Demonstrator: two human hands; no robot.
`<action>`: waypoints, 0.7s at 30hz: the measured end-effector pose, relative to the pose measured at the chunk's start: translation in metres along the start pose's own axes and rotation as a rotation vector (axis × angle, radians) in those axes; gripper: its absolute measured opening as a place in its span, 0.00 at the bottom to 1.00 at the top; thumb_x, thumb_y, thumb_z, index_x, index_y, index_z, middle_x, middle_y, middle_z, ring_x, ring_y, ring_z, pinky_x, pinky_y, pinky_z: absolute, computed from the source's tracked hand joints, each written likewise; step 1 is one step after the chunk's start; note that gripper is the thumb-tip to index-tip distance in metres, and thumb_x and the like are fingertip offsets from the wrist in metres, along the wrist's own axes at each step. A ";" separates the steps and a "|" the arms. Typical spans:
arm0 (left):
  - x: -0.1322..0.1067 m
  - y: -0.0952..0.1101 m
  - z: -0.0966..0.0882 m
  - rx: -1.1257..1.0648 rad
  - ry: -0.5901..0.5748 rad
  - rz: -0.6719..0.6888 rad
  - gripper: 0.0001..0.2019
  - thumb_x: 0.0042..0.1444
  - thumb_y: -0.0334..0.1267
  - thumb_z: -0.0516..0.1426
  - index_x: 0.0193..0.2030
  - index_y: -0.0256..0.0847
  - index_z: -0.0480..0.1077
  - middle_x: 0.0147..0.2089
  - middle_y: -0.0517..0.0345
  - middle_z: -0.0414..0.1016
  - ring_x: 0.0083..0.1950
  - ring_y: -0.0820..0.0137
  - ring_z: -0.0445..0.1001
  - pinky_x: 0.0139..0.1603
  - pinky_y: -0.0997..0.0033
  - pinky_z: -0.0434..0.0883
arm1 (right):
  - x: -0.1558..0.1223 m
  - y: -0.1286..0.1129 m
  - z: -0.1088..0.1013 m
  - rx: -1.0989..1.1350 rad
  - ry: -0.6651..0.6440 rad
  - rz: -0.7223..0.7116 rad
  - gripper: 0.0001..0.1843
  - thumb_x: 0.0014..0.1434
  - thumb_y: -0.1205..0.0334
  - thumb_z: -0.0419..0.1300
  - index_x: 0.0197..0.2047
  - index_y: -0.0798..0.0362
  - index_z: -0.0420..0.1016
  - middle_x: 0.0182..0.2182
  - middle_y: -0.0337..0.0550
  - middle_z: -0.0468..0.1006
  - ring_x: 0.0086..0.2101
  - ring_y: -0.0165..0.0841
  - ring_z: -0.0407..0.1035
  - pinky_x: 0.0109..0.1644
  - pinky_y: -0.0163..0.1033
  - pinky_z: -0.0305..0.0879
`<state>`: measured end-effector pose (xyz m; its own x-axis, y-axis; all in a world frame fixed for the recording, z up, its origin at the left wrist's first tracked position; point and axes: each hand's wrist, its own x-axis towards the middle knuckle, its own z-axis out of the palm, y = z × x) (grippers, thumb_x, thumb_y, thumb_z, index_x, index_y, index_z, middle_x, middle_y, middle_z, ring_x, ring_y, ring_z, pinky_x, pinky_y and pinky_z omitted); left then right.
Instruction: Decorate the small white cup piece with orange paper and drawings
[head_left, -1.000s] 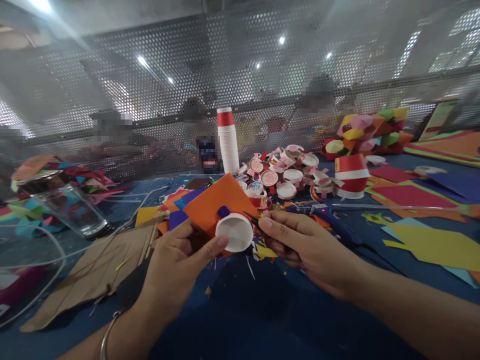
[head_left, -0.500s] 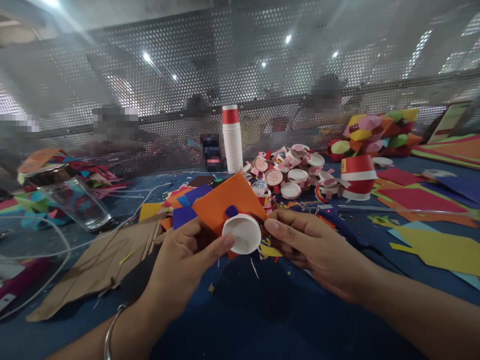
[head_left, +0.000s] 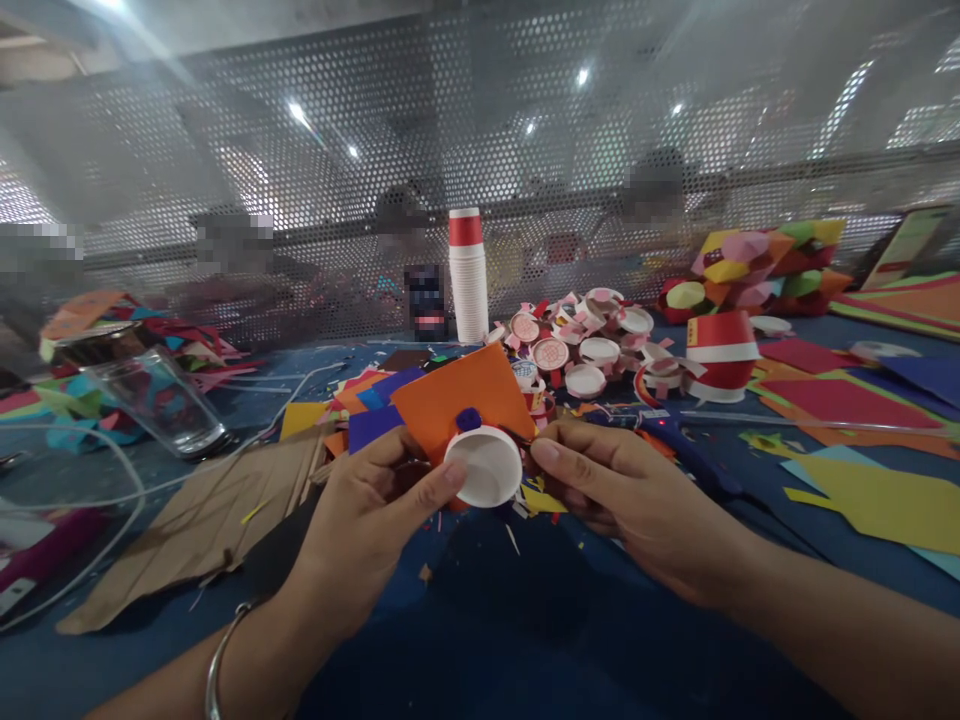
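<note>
Left hand: your left hand (head_left: 375, 520) is closed. Its thumb tip presses the left rim of the white cup (head_left: 484, 467) and the fingers curl behind the orange card (head_left: 461, 395), clamping the two together.
Right hand: your right hand (head_left: 630, 490) has its thumb flat, the tip just beside the cup's right rim. The fingers curl under, so you cannot tell whether they pinch anything.
White cup: a shallow, round, smooth paper cup with its open mouth facing you. It sits between your two thumbs, against the card's lower corner.
Orange card: a matte, stiff, flat sheet with straight edges, fanning up behind the grip.
Purple piece (head_left: 469, 418): a small rounded scrap touching the cup's top rim.
Cup stack (head_left: 468, 280): a tall ribbed white column with a red top, well beyond the grip.
Glue gun (head_left: 690, 450): blue plastic, lying just past your right knuckles.
Brown cardboard (head_left: 202, 520): dull and creased, lying flat on the table outside your left hand.
</note>
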<state>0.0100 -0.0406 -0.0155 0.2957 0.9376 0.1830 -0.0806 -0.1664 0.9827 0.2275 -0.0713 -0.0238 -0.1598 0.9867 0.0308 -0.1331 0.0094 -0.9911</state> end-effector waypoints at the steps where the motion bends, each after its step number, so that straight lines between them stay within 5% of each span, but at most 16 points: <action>1: 0.000 0.000 0.000 -0.005 -0.007 -0.002 0.12 0.56 0.43 0.71 0.47 0.47 0.82 0.47 0.56 0.86 0.44 0.70 0.83 0.44 0.78 0.78 | 0.000 0.000 0.000 -0.009 0.006 -0.001 0.24 0.62 0.39 0.66 0.34 0.52 0.72 0.23 0.30 0.59 0.22 0.23 0.44 0.22 0.35 0.37; 21: 0.003 -0.004 -0.005 0.096 -0.016 0.019 0.10 0.57 0.45 0.70 0.44 0.47 0.84 0.39 0.59 0.83 0.44 0.69 0.79 0.47 0.74 0.75 | -0.002 -0.002 0.002 -0.002 -0.029 -0.007 0.23 0.62 0.38 0.67 0.34 0.52 0.73 0.22 0.30 0.59 0.22 0.24 0.45 0.23 0.35 0.37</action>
<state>0.0062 -0.0354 -0.0189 0.3106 0.9289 0.2015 0.0047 -0.2135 0.9769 0.2262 -0.0732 -0.0215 -0.1873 0.9814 0.0417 -0.1322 0.0168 -0.9911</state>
